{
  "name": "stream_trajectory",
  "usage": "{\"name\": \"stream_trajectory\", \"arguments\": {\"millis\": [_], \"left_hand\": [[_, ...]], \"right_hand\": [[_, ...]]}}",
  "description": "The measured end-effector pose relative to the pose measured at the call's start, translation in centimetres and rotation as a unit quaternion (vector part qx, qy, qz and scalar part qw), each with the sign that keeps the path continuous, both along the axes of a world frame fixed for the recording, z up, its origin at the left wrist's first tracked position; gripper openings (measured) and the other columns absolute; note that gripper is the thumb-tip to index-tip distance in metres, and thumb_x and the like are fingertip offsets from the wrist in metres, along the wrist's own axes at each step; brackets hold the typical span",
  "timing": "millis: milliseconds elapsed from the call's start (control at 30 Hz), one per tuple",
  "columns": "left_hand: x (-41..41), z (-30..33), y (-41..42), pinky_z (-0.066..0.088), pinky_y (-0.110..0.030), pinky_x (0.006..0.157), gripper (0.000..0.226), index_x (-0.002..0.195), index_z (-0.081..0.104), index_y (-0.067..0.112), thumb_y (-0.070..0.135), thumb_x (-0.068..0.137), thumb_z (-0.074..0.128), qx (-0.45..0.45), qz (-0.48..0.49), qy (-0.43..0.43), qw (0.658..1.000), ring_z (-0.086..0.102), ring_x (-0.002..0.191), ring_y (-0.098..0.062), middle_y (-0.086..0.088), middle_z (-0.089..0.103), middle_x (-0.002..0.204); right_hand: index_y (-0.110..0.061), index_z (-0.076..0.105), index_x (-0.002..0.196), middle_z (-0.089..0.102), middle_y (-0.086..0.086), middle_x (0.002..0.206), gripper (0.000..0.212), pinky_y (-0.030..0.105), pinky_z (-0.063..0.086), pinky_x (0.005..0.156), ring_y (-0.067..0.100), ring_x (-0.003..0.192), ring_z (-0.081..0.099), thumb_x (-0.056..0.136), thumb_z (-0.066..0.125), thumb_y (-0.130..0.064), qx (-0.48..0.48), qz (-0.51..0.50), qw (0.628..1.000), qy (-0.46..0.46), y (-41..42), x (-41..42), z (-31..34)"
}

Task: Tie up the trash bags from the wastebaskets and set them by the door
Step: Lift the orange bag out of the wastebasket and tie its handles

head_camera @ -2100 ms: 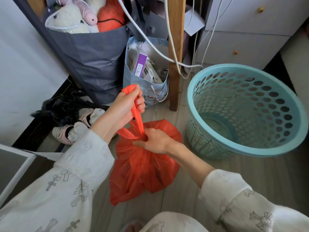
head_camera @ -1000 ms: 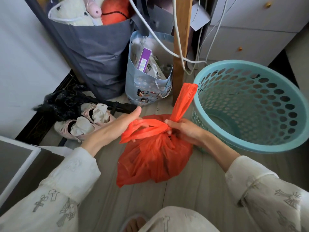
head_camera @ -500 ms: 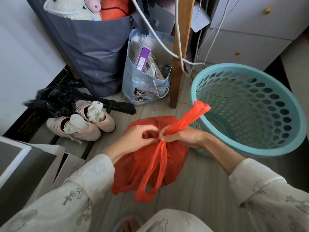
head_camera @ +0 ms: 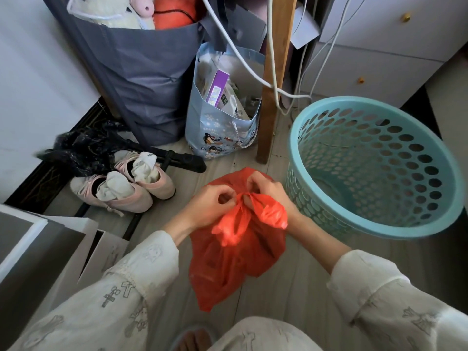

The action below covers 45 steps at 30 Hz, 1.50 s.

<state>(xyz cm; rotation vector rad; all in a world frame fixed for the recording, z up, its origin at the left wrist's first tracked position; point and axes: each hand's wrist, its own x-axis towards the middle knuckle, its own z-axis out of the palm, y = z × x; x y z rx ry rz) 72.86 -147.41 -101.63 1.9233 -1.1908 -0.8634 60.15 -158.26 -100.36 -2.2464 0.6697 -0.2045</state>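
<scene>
Pale wood-look flooring (head_camera: pixel 298 279) runs under everything, with a grey wall at the far left. At the middle, the left hand (head_camera: pixel 210 207) and the right hand (head_camera: pixel 268 196) meet knuckle to knuckle, each with fingers curled and pinching a twisted handle of the orange trash bag (head_camera: pixel 228 264) where the two handles cross at the bag's neck. The bag's bulk hangs below the grip and sits on the floor, its loose handle ends flopping toward the person. Just right of the grip stands a teal wastebasket (head_camera: pixel 374 229) with a perforated wall, no liner visible inside. Beyond the grip rises a wooden leg (head_camera: pixel 272 97) with white cables (head_camera: pixel 253 74) draped past it, and left of the leg a blue gift bag (head_camera: pixel 215 133) and a grey fabric bag (head_camera: pixel 149 79). Left of the grip lie pink shoes (head_camera: pixel 131 191) stuffed with socks.
</scene>
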Motion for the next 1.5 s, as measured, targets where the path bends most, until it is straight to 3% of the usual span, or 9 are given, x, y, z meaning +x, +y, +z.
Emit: {"name": "stream_trajectory", "arguments": {"millis": [133, 267, 367, 633, 767, 1033, 1267, 1400, 1500], "left_hand": [[-0.5, 0.2, 0.0, 0.039, -0.005, 0.065, 0.024, 0.069, 0.058, 0.025, 0.005, 0.082, 0.061, -0.013, 0.009, 0.064, 0.998, 0.053, 0.062, 0.012, 0.016, 0.058, 0.071], [-0.3, 0.1, 0.8, 0.040, -0.006, 0.065, 0.015, 0.072, 0.063, 0.030, 0.018, 0.080, 0.066, -0.014, 0.031, 0.032, 0.999, 0.053, 0.063, 0.009, 0.018, 0.062, 0.071], [-0.3, 0.3, 1.0, 0.040, -0.005, 0.065, 0.005, 0.076, 0.068, 0.023, 0.018, 0.078, 0.068, -0.016, 0.047, 0.022, 0.998, 0.054, 0.062, 0.007, 0.018, 0.063, 0.072], [-0.1, 0.3, 1.0, 0.039, -0.009, 0.053, 0.013, 0.097, 0.060, 0.026, 0.026, 0.084, 0.061, -0.005, 0.085, 0.148, 0.985, 0.060, 0.059, -0.002, 0.003, 0.067, 0.075], [-0.1, 0.2, 0.7, 0.038, -0.004, 0.050, 0.011, 0.083, 0.063, 0.032, 0.021, 0.084, 0.062, -0.023, 0.091, 0.159, 0.983, 0.054, 0.053, 0.006, 0.010, 0.061, 0.067], [0.1, 0.9, 0.9, 0.033, -0.013, 0.061, 0.018, 0.077, 0.047, 0.019, 0.027, 0.093, 0.044, -0.029, -0.025, -0.132, 0.991, 0.048, 0.066, 0.001, 0.009, 0.048, 0.072], [-0.2, 0.4, 2.6, 0.030, -0.025, 0.061, 0.023, 0.069, 0.041, 0.015, 0.012, 0.091, 0.045, -0.057, -0.042, -0.154, 0.985, 0.039, 0.060, -0.006, 0.008, 0.041, 0.067], [-0.7, 0.8, 3.7, 0.031, -0.025, 0.062, 0.018, 0.068, 0.046, 0.007, 0.016, 0.083, 0.042, -0.059, -0.052, -0.155, 0.985, 0.036, 0.061, -0.007, 0.007, 0.040, 0.066], [-0.6, 1.0, 4.1, 0.030, -0.020, 0.061, 0.017, 0.066, 0.045, 0.010, 0.016, 0.082, 0.043, -0.051, -0.046, -0.141, 0.988, 0.038, 0.061, -0.005, 0.007, 0.041, 0.065]], "right_hand": [[-0.004, 0.065, 0.090, 0.062, -0.001, 0.084, 0.015, 0.010, 0.040, 0.069, 0.012, 0.080, 0.057, 0.075, 0.063, -0.004, 0.084, -0.106, 0.990, -0.032, 0.4, 0.7, -0.3], [-0.006, 0.070, 0.088, 0.065, -0.001, 0.080, 0.020, 0.020, 0.047, 0.073, 0.011, 0.076, 0.058, 0.073, 0.063, 0.005, 0.365, -0.186, 0.910, -0.066, 0.8, 0.8, 0.4], [-0.005, 0.068, 0.095, 0.067, 0.005, 0.086, 0.023, 0.025, 0.050, 0.077, 0.015, 0.078, 0.061, 0.076, 0.058, 0.005, 0.458, -0.197, 0.863, -0.084, 0.9, 0.7, 0.8], [-0.019, 0.059, 0.077, 0.063, 0.004, 0.086, 0.028, 0.014, 0.048, 0.073, 0.010, 0.077, 0.060, 0.077, 0.059, 0.009, 0.355, -0.123, 0.920, -0.111, 0.8, 0.4, 0.6], [-0.016, 0.058, 0.077, 0.062, 0.002, 0.083, 0.021, 0.014, 0.045, 0.076, 0.003, 0.076, 0.058, 0.074, 0.068, 0.003, 0.221, -0.097, 0.964, -0.114, 0.5, 0.4, 0.6], [-0.002, 0.064, 0.075, 0.060, 0.009, 0.072, 0.011, 0.033, 0.045, 0.066, 0.015, 0.065, 0.053, 0.077, 0.070, -0.011, 0.240, -0.195, 0.950, -0.046, -0.3, 1.1, 0.6], [-0.012, 0.046, 0.055, 0.042, -0.004, 0.055, 0.033, 0.017, 0.032, 0.047, 0.005, 0.050, 0.039, 0.080, 0.066, -0.009, 0.171, -0.215, 0.961, 0.008, -1.1, 1.6, -0.1], [-0.016, 0.041, 0.062, 0.043, -0.003, 0.067, 0.032, 0.026, 0.035, 0.063, 0.008, 0.062, 0.042, 0.080, 0.060, 0.003, 0.174, -0.229, 0.958, -0.004, -1.9, 1.7, -0.2], [-0.019, 0.027, 0.056, 0.032, -0.007, 0.064, 0.046, 0.016, 0.031, 0.054, 0.006, 0.059, 0.033, 0.075, 0.048, 0.016, 0.143, -0.216, 0.965, -0.031, -1.8, 2.1, 0.1]]}}
